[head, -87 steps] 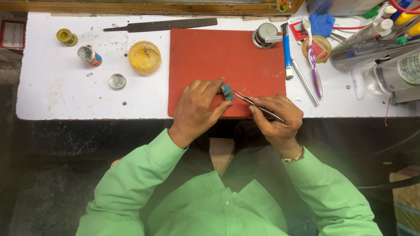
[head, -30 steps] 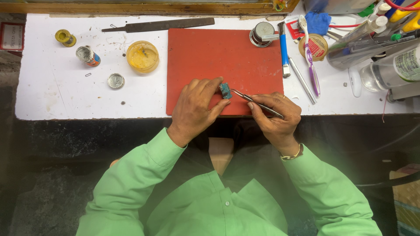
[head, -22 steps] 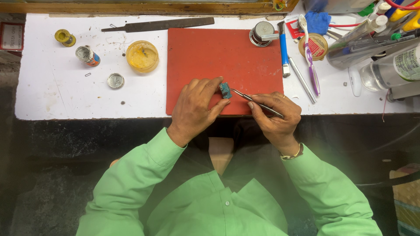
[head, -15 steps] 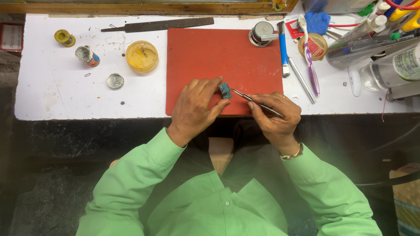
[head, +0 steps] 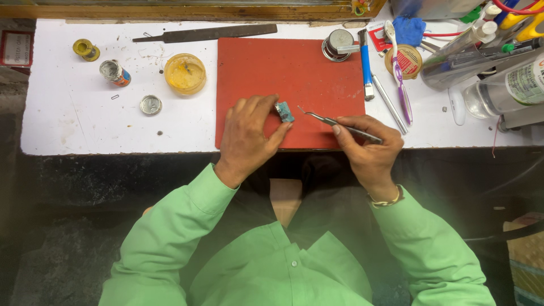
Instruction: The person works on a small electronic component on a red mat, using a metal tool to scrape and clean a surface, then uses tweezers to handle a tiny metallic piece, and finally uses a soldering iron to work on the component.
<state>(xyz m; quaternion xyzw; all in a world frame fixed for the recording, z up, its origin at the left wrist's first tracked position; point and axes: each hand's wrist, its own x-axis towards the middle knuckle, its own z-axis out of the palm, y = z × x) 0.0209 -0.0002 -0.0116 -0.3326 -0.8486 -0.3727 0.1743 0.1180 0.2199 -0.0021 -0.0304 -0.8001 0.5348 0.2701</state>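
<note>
My left hand (head: 249, 136) rests on the near edge of a red mat (head: 294, 73) and pinches a small teal circuit part (head: 284, 111) between thumb and fingers. My right hand (head: 371, 150) holds thin metal tweezers (head: 331, 120). Their tip points left and sits just right of the teal part, a short gap away. Both forearms wear light green sleeves.
On the white bench lie a long dark file (head: 209, 34), a yellow-lidded round tub (head: 185, 73), a small tin (head: 115, 72), a round metal cap (head: 151, 105), a yellow spool (head: 86, 49), a toothbrush (head: 400, 73), a blue-handled tool (head: 366, 65) and several bottles (head: 498, 90) at the right.
The tweezers' tip has drawn slightly back to the right from the teal part. My left hand keeps its hold in the same spot.
</note>
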